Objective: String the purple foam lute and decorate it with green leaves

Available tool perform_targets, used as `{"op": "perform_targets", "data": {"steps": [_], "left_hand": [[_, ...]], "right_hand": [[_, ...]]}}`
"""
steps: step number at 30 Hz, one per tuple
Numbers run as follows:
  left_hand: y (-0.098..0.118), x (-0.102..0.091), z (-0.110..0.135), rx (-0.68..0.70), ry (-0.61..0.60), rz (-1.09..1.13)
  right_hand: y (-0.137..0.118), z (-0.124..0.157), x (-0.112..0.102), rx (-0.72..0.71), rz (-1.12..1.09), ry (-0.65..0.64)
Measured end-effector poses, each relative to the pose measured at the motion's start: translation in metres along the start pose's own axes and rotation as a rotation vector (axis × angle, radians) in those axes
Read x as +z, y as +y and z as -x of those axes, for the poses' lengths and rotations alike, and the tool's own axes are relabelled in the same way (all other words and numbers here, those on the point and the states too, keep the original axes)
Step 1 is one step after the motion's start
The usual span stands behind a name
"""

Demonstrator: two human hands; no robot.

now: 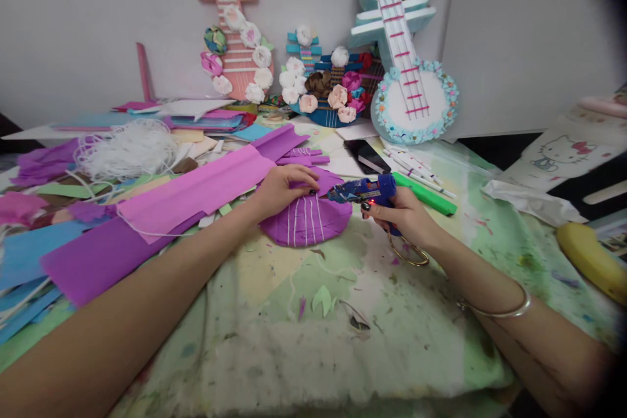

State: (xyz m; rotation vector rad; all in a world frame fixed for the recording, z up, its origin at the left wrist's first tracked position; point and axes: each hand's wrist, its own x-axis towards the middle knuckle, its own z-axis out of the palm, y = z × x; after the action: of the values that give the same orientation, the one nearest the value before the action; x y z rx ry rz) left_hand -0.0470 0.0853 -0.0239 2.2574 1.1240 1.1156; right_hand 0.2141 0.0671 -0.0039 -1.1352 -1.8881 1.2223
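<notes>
My left hand [283,188] rests with curled fingers pressing on the top edge of a purple round foam guitar body [306,219] crossed by white strings. My right hand [402,214] grips a blue hot glue gun [365,191], its nozzle pointing left at the purple piece just beside my left fingertips; a red light glows on the gun. A gold ring of scissors handle [409,255] lies under my right wrist.
Purple and pink foam sheets [196,192] and white string [125,147] pile at left. Finished craft guitars [411,78] lean on the back wall. A green marker [426,194], a phone [367,155], white sticks and a yellow object [592,261] lie at right.
</notes>
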Motion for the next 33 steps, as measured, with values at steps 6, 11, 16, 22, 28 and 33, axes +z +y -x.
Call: {"op": "perform_targets", "data": {"steps": [6, 11, 16, 22, 28, 33], "left_hand": [[0.001, -0.001, 0.001, 0.084, -0.021, -0.067], [0.003, -0.005, 0.001, 0.03, -0.066, -0.008], [0.001, -0.006, 0.0, 0.057, -0.139, -0.09], [-0.001, -0.006, 0.001, 0.058, -0.186, -0.14], [-0.001, -0.005, 0.001, 0.071, -0.177, -0.136], [-0.001, -0.002, 0.0, 0.078, -0.144, -0.158]], "right_hand": [[0.0, -0.001, 0.0, -0.005, 0.012, -0.006], [0.001, 0.0, 0.0, -0.003, 0.008, -0.015], [0.003, -0.001, 0.0, -0.016, 0.013, -0.024], [0.005, -0.003, 0.003, 0.022, -0.026, -0.022], [0.011, -0.005, 0.004, 0.023, -0.089, -0.033], [0.009, -0.004, 0.002, 0.026, -0.066, -0.034]]}}
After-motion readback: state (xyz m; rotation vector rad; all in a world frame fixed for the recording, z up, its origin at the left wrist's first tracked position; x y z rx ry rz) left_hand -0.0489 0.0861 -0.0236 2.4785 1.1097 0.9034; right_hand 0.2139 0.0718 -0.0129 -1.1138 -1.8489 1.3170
